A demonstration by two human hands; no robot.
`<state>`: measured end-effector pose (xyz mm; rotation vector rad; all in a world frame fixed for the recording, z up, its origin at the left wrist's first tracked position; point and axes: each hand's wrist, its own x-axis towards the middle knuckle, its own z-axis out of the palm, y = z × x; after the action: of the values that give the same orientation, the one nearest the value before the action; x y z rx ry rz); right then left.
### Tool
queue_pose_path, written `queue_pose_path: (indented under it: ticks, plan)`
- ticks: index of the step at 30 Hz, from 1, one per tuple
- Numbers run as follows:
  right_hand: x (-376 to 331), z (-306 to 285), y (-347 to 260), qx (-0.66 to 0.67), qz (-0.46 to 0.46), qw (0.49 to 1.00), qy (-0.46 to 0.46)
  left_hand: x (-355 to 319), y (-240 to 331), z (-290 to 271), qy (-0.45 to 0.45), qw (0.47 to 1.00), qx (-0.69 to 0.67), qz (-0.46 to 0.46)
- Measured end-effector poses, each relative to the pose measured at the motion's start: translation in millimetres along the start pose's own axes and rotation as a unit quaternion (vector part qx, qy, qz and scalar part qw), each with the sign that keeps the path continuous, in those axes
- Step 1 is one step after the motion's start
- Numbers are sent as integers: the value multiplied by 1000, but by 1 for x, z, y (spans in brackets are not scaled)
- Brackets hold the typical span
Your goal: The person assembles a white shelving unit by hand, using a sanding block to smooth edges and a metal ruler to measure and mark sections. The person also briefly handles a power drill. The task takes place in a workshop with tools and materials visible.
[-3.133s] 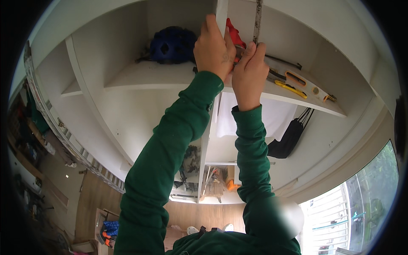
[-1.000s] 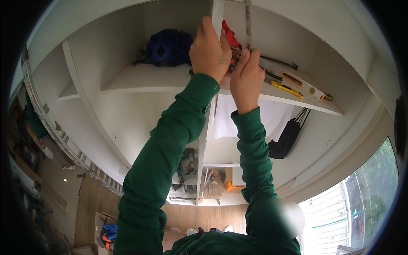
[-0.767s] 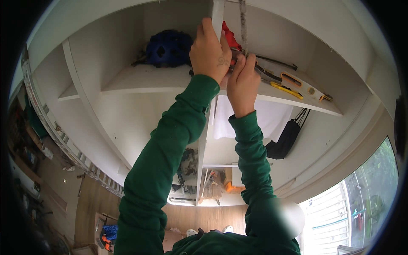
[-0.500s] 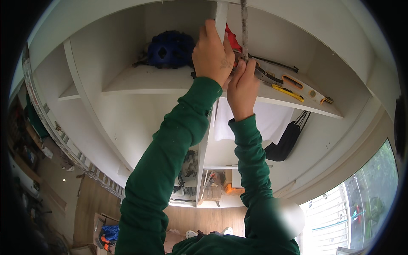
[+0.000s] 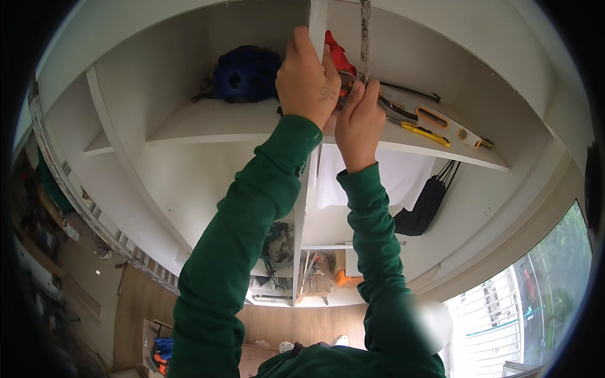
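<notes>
My left hand is raised to the upper shelf, its fingers closed round the front edge of a white upright panel. Just to the right, my right hand pinches the lower end of a narrow, grey, stained metal strip. The strip stands upright, a little apart from the panel, and its top runs out of view. Behind the hands lies a red cloth-like thing, partly hidden. On the shelf right of my right hand lie a yellow utility knife and a spirit level.
A blue helmet sits on the shelf to the left. A thin black bar lies toward the back right. Below hang a white cloth and a black drawstring bag. A ladder leans at the left.
My left hand and the panel edge appear slightly further left. The metal strip shows a broader face and stands further from the panel. Both hands keep their hold.
</notes>
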<state>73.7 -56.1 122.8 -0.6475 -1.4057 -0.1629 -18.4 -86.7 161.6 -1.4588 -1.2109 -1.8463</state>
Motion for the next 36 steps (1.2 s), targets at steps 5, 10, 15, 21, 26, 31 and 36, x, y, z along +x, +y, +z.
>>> queue_pose_path:
  ticks: [5, 10, 15, 21, 26, 31, 36]
  plan:
    - [-4, -3, -12, 24, 15, 1000, -11, 1, -2, -1, 7, 999, 33, 19]
    - [-7, -8, -17, -33, -17, 999, 30, -1, -2, 0, 15, 1000, 3, 19]
    - [-12, -6, -9, 5, 7, 1000, -13, 0, 1, -2, 3, 1000, 8, 8]
    - [-11, -1, -12, 42, 49, 997, -42, 1, 0, -1, 2, 1000, -2, 7]
    - [-6, -1, -18, 26, 25, 999, 2, 0, -1, -1, 24, 999, -6, 21]
    - [-10, 1, -19, 31, 29, 999, -5, 1, 0, -2, -1, 1000, -4, 6]
    - [-14, 6, -22, 75, 32, 997, 2, 1, 1, -3, 1, 1000, 4, 17]
